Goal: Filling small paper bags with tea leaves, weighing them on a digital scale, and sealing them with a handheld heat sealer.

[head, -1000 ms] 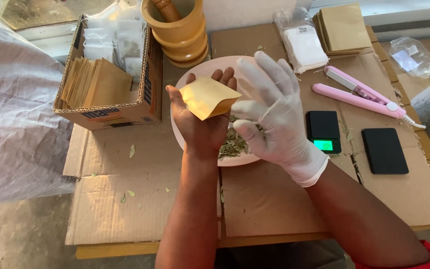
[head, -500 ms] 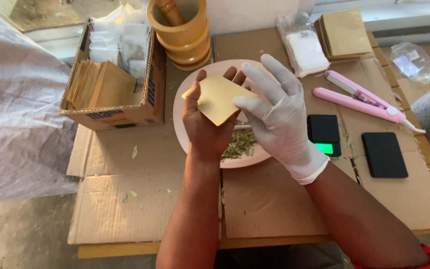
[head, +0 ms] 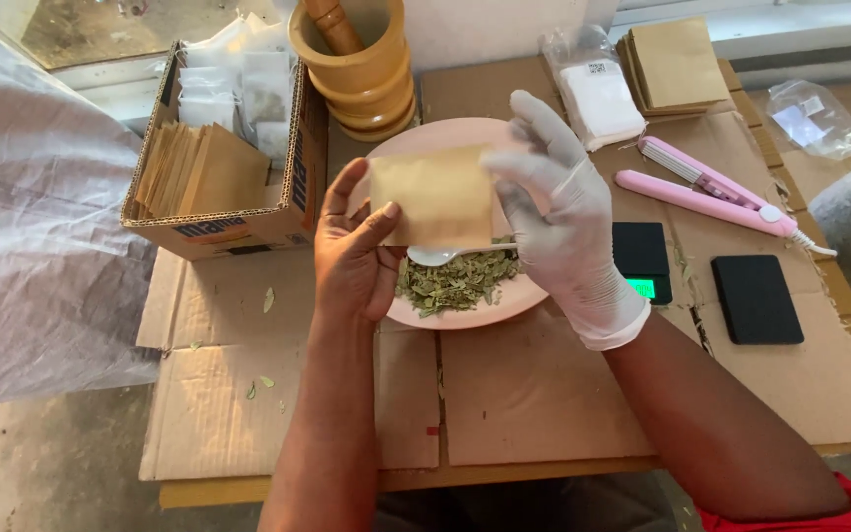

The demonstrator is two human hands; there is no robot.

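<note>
The small tan paper pouch (head: 442, 196) is held up between both hands, above the pink plate (head: 465, 138) where dried green leaves (head: 458, 281) and a white spoon (head: 437, 256) lie. The left hand (head: 355, 251), bare, grips the pouch at its left edge with thumb on the front; the right hand (head: 563, 222), in a white glove, pinches the right edge with its other fingers spread upward. The pouch faces the camera almost flat, its long axis running left to right — both hands are equally near. I cannot tell if its mouth is open. Compared with half a second ago, the pouch is turned from a tilted diamond position to level, and it sits a little lower over the plate.
</note>
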